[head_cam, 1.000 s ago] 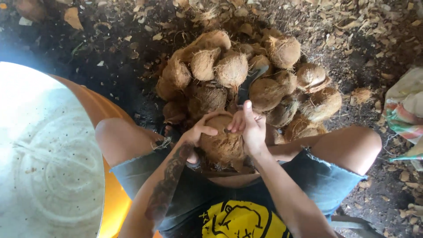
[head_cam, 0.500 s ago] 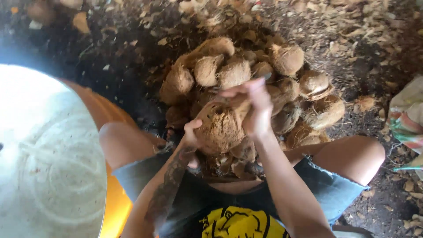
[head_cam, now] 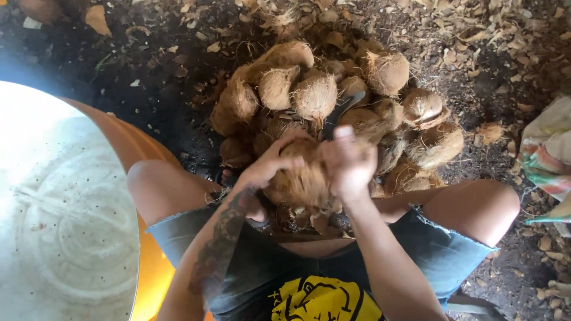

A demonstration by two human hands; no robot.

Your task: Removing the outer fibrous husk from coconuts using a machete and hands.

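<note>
I hold a brown, fibrous husked coconut (head_cam: 300,178) between both hands, just above my lap. My left hand (head_cam: 270,163) grips its left side with fingers curled over the top. My right hand (head_cam: 350,163) clasps its right side, blurred from motion. Directly beyond the held coconut lies a pile of several husked coconuts (head_cam: 333,101) on the dark ground. A dark metal blade or spike (head_cam: 340,110) stands among them, right behind my hands. Loose husk pieces (head_cam: 309,220) lie between my knees.
A large pale round basin (head_cam: 59,208) with an orange rim sits at my left, touching my left knee. Dry husk scraps cover the dirt (head_cam: 476,35) at the back. A striped cloth or bag (head_cam: 547,154) lies at the right edge.
My right hand rose over the coconut half a second ago and has come back down onto its right side. The coconut has shifted slightly lower, toward my lap.
</note>
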